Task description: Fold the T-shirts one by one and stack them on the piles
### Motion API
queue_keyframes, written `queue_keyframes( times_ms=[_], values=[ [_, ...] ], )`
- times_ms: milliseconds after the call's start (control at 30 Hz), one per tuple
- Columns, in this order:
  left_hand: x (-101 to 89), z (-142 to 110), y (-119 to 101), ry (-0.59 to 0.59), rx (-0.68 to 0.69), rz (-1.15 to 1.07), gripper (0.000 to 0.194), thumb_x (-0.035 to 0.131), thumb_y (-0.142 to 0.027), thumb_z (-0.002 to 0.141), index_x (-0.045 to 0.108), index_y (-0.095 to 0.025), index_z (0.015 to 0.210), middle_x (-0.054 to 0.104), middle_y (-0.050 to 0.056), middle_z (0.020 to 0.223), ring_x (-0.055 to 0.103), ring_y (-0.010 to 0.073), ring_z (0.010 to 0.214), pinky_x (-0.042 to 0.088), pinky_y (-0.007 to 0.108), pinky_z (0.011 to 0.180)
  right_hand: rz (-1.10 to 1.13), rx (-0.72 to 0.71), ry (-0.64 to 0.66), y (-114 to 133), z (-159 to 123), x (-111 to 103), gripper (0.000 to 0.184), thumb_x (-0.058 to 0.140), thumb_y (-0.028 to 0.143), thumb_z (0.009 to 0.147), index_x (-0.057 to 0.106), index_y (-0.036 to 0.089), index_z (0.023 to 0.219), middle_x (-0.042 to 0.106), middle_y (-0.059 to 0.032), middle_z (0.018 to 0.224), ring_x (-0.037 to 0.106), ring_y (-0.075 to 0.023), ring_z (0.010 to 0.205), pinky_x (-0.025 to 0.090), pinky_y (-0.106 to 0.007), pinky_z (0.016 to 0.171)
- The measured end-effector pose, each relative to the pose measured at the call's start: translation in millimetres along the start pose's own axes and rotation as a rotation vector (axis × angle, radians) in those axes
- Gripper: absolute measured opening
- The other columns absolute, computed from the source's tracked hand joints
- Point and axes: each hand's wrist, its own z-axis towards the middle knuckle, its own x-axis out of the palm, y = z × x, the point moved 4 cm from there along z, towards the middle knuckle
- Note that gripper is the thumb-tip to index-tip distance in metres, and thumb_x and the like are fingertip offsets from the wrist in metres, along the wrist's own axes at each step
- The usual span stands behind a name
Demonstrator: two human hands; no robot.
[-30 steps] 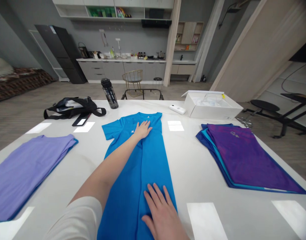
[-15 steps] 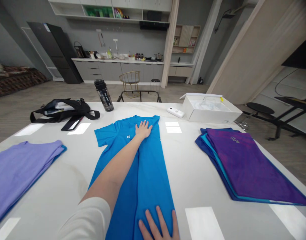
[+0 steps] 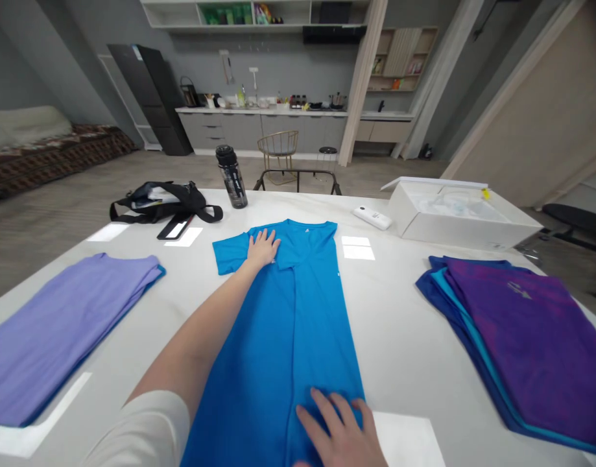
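Shifted from the middle of the blue shirt's chest, the person's left hand (image 3: 263, 248) now lies flat at the shoulder beside its outstretched sleeve (image 3: 228, 253), fingers apart. Low on the blue shirt (image 3: 320, 311), by its right edge, the right hand (image 3: 345, 431) rests open, fingers spread and loosely bent. That shirt lies lengthwise on the white table (image 3: 392, 324), between a lavender garment (image 3: 78, 324) and a purple-topped pile (image 3: 536, 337); beyond its sleeve stands a dark bottle (image 3: 233, 180).

Blue shirt (image 3: 321, 305); lavender shirt (image 3: 74, 331); magenta-mottled purple shirt (image 3: 531, 344); white table (image 3: 392, 337); black bag (image 3: 193, 199).
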Motion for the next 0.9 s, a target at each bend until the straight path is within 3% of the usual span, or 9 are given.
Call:
queue_keyframes(
  times_ms=[100,200,333,500,633,700,767,833,900],
  values=[
    [-25.6,-19,53,-0.033,-0.084,0.035,0.064,0.030,-0.054,0.099,0.037,-0.023,0.155,0.027,0.015,0.164,0.020,0.0336,0.153,0.008,0.061,0.121,0.142,-0.001,0.096,0,65,-34,0.029,0.052,0.046,0.100,0.070,0.033,0.119,0.071,-0.0043,0.120,0.063,-0.0283,0.108,0.046,-0.046,0.093],
    [-49.0,-45,96,-0.091,-0.184,0.053,0.063,0.034,-0.052,0.099,0.037,-0.022,0.154,0.029,0.017,0.163,0.023,0.0366,0.151,0.010,0.065,0.119,0.343,-0.097,0.171,2,151,-39,0.025,0.050,0.034,0.102,0.073,0.023,0.105,0.073,-0.0022,0.101,0.065,-0.0186,0.097,0.046,-0.031,0.087],
    [-72.3,-83,131,-0.148,-0.245,0.063,0.063,0.042,-0.048,0.098,0.037,-0.017,0.152,0.031,0.021,0.161,0.027,0.0380,0.149,0.013,0.064,0.118,0.494,-0.066,0.144,2,276,-1,0.027,0.052,0.031,0.099,0.074,0.014,0.100,0.073,-0.0033,0.091,0.065,-0.0134,0.080,0.045,-0.024,0.076],
    [-90.0,-125,143,-0.208,-0.328,0.067,0.049,0.048,-0.038,0.096,0.051,-0.016,0.139,0.053,0.019,0.143,0.049,0.0338,0.131,0.035,0.050,0.109,0.489,0.161,0.129,25,397,52,0.025,0.060,0.032,0.094,0.071,0.013,0.105,0.075,-0.0055,0.090,0.068,-0.0143,0.076,0.049,-0.024,0.074],
    [-88.4,-149,128,-0.213,-0.318,0.120,0.036,0.046,-0.042,0.097,0.065,-0.016,0.114,0.064,0.015,0.121,0.056,0.0324,0.118,0.038,0.046,0.100,0.284,0.212,0.076,54,446,73,0.042,0.064,0.055,0.088,0.071,0.017,0.102,0.074,-0.0129,0.103,0.068,-0.0270,0.101,0.049,-0.035,0.088],
    [-84.5,-156,116,-0.222,-0.303,0.118,0.045,0.044,-0.053,0.096,0.066,-0.015,0.107,0.066,0.016,0.115,0.057,0.0333,0.113,0.039,0.047,0.097,0.128,0.261,0.075,62,458,84,0.062,0.063,0.071,0.081,0.069,0.015,0.107,0.072,-0.0188,0.110,0.066,-0.0340,0.109,0.049,-0.042,0.092],
    [-79.8,-160,105,-0.207,-0.311,0.085,0.053,0.043,-0.060,0.095,0.066,-0.014,0.105,0.067,0.016,0.111,0.059,0.0338,0.109,0.040,0.047,0.094,0.068,0.280,0.077,68,467,94,0.073,0.068,0.073,0.074,0.066,0.012,0.115,0.068,-0.0241,0.119,0.062,-0.0391,0.115,0.046,-0.049,0.096],
    [-76.0,-163,94,-0.183,-0.307,0.053,0.055,0.044,-0.062,0.094,0.065,-0.013,0.107,0.068,0.016,0.110,0.060,0.0331,0.107,0.040,0.046,0.092,0.158,0.289,0.069,72,472,104,0.064,0.075,0.062,0.074,0.066,0.011,0.113,0.065,-0.0260,0.124,0.059,-0.0411,0.120,0.041,-0.053,0.102],
    [-73.8,-165,86,-0.161,-0.294,0.037,0.053,0.047,-0.060,0.094,0.064,-0.013,0.110,0.068,0.016,0.111,0.060,0.0323,0.107,0.040,0.044,0.093,0.298,0.310,0.070,72,475,110,0.041,0.075,0.046,0.079,0.069,0.013,0.102,0.066,-0.0240,0.123,0.057,-0.0399,0.123,0.037,-0.053,0.106]
  ],
)
